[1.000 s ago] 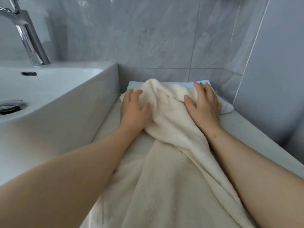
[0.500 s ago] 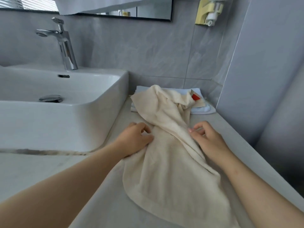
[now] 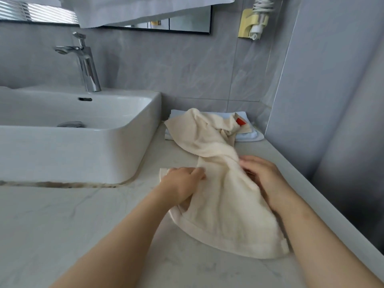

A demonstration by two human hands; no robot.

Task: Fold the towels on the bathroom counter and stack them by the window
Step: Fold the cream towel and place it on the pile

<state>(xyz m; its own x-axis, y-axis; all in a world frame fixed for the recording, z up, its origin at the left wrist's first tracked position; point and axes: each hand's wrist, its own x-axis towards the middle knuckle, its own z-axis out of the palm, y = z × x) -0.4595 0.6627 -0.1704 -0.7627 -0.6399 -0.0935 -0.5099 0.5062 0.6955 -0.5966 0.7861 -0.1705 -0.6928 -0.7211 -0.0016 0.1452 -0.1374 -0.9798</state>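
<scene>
The cream towel [image 3: 224,204] is lying bunched near the table's [image 3: 104,235] right edge, its far end draping a folded blue towel [image 3: 250,136]. The left hand [image 3: 182,182] and right hand [image 3: 265,177] are pinching its sides, fingers [image 3: 197,173] curled — drawing them apart evenly would flatten it for folding.

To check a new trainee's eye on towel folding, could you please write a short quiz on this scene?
1. True or false: the cream towel lies folded flat.
2. What lies under its far end? A soap; B blue towel; C cup.
3. Fill in: the sink stands on the person's ___ side.
Key: 1 false; 2 B; 3 left.
</scene>
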